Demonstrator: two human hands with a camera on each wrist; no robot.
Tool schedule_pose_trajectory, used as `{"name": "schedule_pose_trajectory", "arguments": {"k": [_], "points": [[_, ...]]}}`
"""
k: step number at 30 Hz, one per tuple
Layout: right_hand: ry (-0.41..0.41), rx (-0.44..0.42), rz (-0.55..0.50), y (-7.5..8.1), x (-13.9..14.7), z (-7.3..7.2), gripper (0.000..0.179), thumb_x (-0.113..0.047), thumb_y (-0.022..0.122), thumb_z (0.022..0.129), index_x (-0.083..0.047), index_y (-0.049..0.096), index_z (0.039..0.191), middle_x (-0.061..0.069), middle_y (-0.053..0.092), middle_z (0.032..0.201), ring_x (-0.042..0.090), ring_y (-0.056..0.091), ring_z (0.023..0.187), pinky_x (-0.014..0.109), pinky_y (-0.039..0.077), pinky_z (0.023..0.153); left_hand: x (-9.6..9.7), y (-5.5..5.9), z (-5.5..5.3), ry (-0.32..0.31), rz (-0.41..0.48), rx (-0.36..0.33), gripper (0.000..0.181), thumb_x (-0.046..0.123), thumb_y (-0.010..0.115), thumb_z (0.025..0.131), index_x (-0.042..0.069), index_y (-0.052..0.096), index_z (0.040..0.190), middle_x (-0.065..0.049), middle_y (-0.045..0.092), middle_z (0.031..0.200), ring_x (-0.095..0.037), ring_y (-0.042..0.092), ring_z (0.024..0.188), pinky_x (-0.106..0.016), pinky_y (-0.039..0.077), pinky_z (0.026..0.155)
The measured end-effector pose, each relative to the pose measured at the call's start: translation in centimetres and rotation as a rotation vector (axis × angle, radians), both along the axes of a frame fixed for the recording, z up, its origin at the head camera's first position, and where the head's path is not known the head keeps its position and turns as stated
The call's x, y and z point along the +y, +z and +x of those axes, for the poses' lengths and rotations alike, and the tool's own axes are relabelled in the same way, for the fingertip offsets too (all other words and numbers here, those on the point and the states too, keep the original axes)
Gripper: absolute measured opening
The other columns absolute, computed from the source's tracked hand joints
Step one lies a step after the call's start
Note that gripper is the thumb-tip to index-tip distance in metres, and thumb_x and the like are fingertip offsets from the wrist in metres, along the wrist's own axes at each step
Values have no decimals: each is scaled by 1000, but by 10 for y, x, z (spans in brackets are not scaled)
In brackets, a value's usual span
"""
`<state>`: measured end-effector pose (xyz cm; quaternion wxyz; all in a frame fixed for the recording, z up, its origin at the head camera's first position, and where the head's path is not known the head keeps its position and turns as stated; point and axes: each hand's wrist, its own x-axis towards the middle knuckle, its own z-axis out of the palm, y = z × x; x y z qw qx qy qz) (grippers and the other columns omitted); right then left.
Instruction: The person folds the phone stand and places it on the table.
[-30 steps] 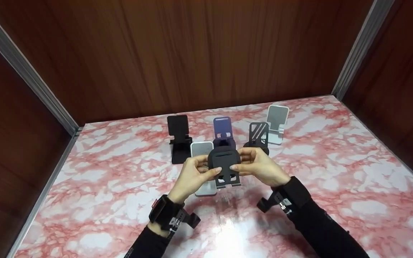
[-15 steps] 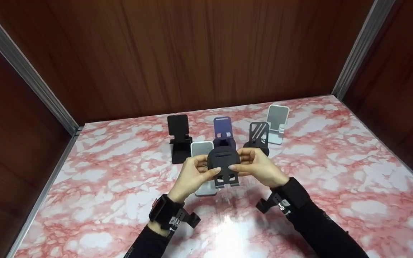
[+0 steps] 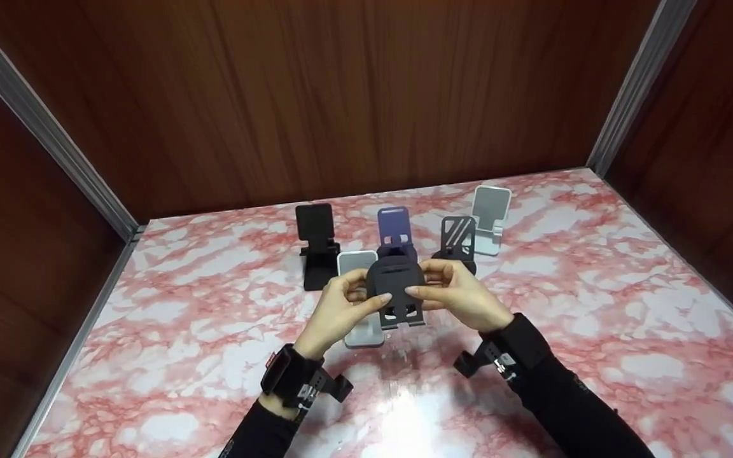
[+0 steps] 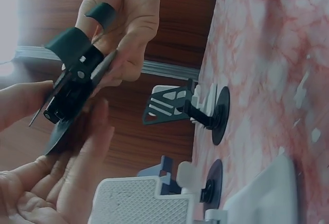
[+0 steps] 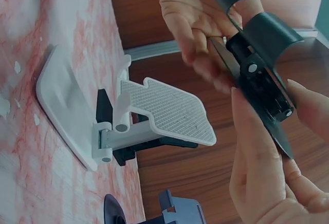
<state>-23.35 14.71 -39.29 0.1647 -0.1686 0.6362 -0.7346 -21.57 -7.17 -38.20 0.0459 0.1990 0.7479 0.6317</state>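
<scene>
A dark phone stand (image 3: 398, 280), folded nearly flat, is held up over the table between both hands. My left hand (image 3: 335, 312) pinches its left edge, thumb on the near face and fingers behind. On the opposite edge my right hand (image 3: 468, 296) pinches it the same way. In the left wrist view, the stand's hinge (image 4: 79, 75) and curved lips show side-on, with the round base plate lying close along the folded arm. Just behind the hands, a white phone stand (image 3: 364, 336) is partly hidden by the left hand.
Other phone stands stand behind: a black one (image 3: 315, 222) at left, a purple one (image 3: 394, 222) in the middle, a black slotted one (image 3: 458, 234) and a white one (image 3: 491, 207) at right. Wooden panels (image 3: 366, 95) enclose the red-and-white marbled table (image 3: 182, 356).
The folded phone stand has shifted very slightly up and left in the head view, with both hands keeping their grip. The stands on the table stay put.
</scene>
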Motion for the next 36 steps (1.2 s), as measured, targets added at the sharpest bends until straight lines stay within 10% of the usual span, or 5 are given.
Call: {"name": "schedule_pose_trajectory", "arguments": {"k": [4, 15, 26, 36], "points": [[12, 3, -27, 2, 0, 0, 35, -3, 64, 84, 4, 56, 116, 8, 67, 101, 19, 67, 88, 38, 57, 79, 1, 12, 8, 29, -97, 119, 41, 12, 67, 83, -2, 56, 120, -19, 66, 107, -26, 66, 93, -28, 55, 77], [58, -9, -111, 3, 8, 0, 30, -3, 58, 89, 1, 56, 118, 7, 66, 104, 17, 66, 88, 37, 56, 81, -6, -9, 2, 98, -393, 380, 62, 48, 51, 91, 29, 29, 145, -2, 42, 144, -17, 40, 132, -41, 37, 108], [56, -61, -142, 0, 26, -4, 22, -2, 53, 91, -4, 58, 112, 5, 68, 101, 14, 68, 85, 31, 56, 81, -22, -20, 3, 289, -719, 701, 74, 43, 48, 93, 15, 9, 150, -3, 8, 157, -25, 5, 145, -44, 4, 119], [44, -72, -113, -7, 65, -5, 25, -2, 50, 93, -6, 57, 116, 3, 69, 100, 12, 67, 87, 29, 56, 80, -45, -36, 2, 376, -838, 674, 81, 44, 54, 89, 15, 9, 150, -1, 4, 158, -24, -3, 145, -52, 6, 117]]}}
